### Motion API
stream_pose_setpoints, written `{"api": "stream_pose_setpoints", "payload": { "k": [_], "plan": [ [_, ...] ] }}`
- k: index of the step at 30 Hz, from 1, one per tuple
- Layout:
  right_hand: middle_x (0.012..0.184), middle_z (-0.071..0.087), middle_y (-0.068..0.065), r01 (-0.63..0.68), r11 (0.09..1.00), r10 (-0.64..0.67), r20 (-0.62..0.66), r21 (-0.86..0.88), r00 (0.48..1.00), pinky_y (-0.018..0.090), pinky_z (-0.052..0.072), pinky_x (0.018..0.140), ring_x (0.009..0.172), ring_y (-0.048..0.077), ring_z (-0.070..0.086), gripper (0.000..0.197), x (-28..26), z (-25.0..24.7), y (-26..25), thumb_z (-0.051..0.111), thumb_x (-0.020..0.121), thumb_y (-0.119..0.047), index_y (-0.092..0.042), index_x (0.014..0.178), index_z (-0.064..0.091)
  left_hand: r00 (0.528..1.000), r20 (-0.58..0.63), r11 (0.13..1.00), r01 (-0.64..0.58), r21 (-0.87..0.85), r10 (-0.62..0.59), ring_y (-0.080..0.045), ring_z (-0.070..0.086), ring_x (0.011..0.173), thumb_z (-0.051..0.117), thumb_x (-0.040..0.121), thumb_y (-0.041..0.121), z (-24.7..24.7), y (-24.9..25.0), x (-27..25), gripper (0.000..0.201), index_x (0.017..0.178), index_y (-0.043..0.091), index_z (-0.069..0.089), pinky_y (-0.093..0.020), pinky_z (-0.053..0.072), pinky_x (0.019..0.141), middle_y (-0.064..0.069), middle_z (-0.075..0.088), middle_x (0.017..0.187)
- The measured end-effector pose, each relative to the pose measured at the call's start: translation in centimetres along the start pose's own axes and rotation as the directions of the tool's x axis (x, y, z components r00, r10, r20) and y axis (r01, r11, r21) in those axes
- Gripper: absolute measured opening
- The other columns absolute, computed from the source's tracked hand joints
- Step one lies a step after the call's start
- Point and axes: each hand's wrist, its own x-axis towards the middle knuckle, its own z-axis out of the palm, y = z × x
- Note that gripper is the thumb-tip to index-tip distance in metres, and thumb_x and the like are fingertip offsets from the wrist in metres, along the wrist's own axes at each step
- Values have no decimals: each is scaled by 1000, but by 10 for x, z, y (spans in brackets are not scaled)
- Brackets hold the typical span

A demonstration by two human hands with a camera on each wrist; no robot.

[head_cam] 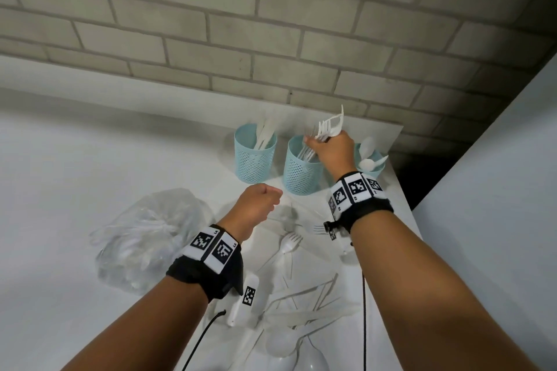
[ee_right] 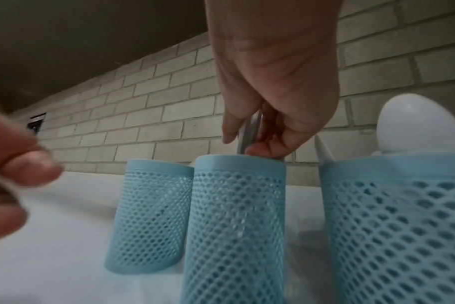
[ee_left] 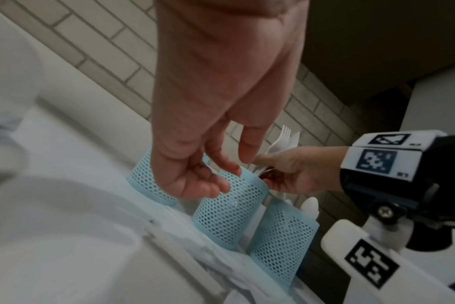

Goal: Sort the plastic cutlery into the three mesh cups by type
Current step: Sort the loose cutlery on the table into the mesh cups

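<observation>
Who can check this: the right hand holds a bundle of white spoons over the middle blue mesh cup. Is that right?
Not quite. The right hand grips white forks, not spoons; the head view shows their tines. The rest holds: the bundle is over the middle blue mesh cup.

Black bands behind left hand & right hand, w/ white blocks (black square codes), thin black cables, one screw.
</observation>
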Motion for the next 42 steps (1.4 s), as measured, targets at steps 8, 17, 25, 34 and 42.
{"api": "stream_pose_setpoints", "payload": {
  "k": [8, 17, 25, 34, 42],
  "plan": [
    [120, 59, 10, 37, 991, -22, 112, -132, 993, 24, 43, 84, 108, 22, 57, 54, 0, -22, -14, 72, 80, -21, -8, 128, 49, 996, 68, 972, 35, 233, -52, -16, 51, 97, 54, 93, 27, -6, -7, -13, 21, 109, 14, 56, -24, 40, 75, -2, 54, 108],
    [117, 64, 5, 136, 896, 257, 741, -424, 620, 31, 51, 87, 99, 17, 61, 39, -55, -53, -9, 67, 85, -30, -12, 119, 59, 928, 283, 361, -185, 914, -241, -33, 11, 143, 66, 62, 72, -7, -28, -63, 125, 148, 22, -9, -44, 23, 113, -15, 4, 155],
    [159, 5, 4, 231, 828, 257, 712, -511, 654, 40, 17, 118, 145, 21, 12, 116, -68, -17, 53, 77, 69, -48, -17, 151, 1, 871, 275, 84, -264, 961, -408, -35, -20, 142, 82, 53, 58, -21, -61, -103, 150, 138, 21, -36, -68, 11, 109, -14, -36, 148],
    [159, -2, -1, 434, 720, 301, 807, -542, 508, 46, 10, 118, 146, 23, 2, 107, -79, -5, 52, 78, 71, -42, -25, 151, 9, 955, 241, 147, -217, 965, -174, -35, 6, 141, 79, 54, 60, -25, -77, -90, 141, 146, 20, -20, -51, 23, 112, -12, -4, 154],
    [133, 39, 8, 360, 747, 198, 705, -559, 681, 38, 42, 99, 118, 26, 48, 69, -106, -4, 59, 78, 72, -28, -20, 131, 43, 983, 180, 369, -150, 917, -47, -32, 25, 127, 75, 66, 54, 0, -70, -63, 104, 142, 11, 20, -38, 35, 103, -13, 19, 140]
  ]
}}
